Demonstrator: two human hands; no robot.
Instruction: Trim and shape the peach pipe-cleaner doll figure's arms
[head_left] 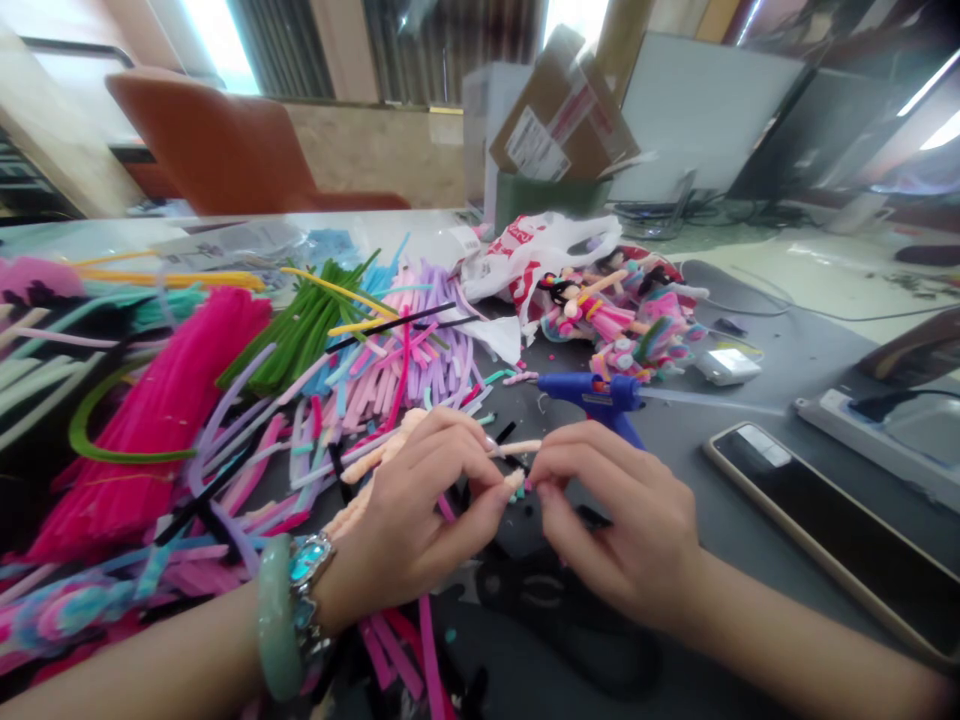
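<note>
My left hand, with a jade bangle and a blue-stoned bracelet on its wrist, pinches a cream pipe cleaner near the middle of the view. The other end of that piece meets the fingertips of my right hand, which are also closed. Below it, a short twisted cream end shows at my left thumb. Peach twisted pipe cleaners lie behind my left hand. Just beyond my right hand a blue glue gun rests on the dark mat. Scissors, partly in shadow, seem to lie under my hands.
Bundles of magenta, green and pink-lilac pipe cleaners cover the left. Finished pipe-cleaner dolls lie by a plastic bag. A phone and a power strip are at the right.
</note>
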